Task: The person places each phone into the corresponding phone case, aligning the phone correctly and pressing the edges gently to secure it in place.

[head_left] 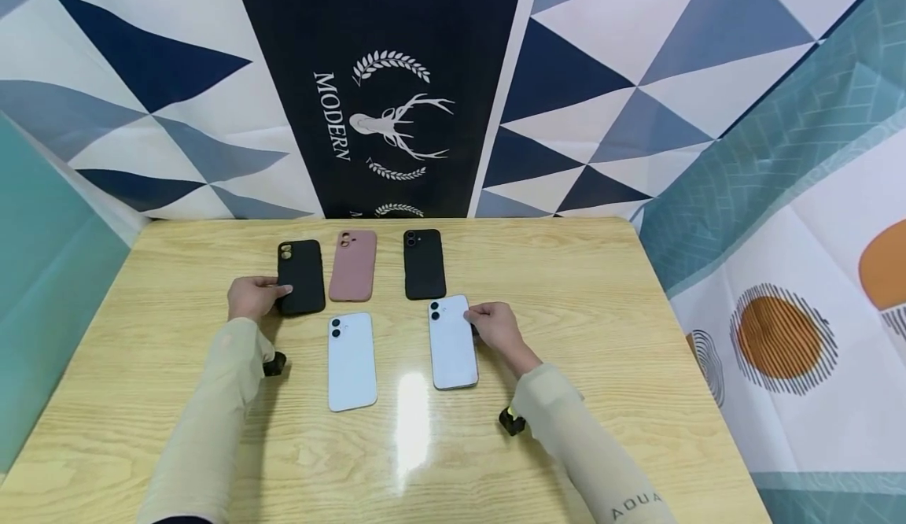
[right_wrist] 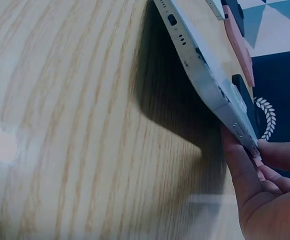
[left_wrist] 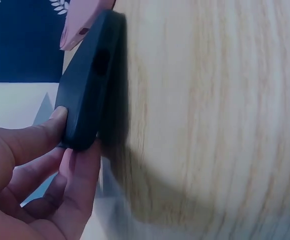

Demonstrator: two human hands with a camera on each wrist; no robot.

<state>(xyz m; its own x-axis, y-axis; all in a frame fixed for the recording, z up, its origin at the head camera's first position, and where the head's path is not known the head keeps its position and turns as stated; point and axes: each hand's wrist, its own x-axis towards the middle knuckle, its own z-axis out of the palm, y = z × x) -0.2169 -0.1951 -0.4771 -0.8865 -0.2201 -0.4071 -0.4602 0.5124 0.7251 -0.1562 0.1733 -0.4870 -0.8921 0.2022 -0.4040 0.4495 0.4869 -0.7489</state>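
My left hand (head_left: pixel 253 297) pinches the left edge of a black phone case (head_left: pixel 302 278), thumb on its back. Through its camera cutout the wood shows. In the left wrist view the case (left_wrist: pixel 85 95) has one long side tipped up off the table. On the other side, my right hand (head_left: pixel 495 326) grips the right edge of a white phone (head_left: pixel 454 351) between thumb and fingers. That phone lies back up, two dark lenses at its top left. From the right wrist, the phone (right_wrist: pixel 205 75) shows its held edge raised, with a shadow beneath.
A pink phone case (head_left: pixel 353 268) lies right of the black one. Farther right is a black-backed phone or case (head_left: pixel 425 272) with dark lenses. Another white phone (head_left: pixel 351 367) lies between my forearms. A patterned cloth backdrop (head_left: pixel 382 154) stands behind the wooden table (head_left: pixel 580 288).
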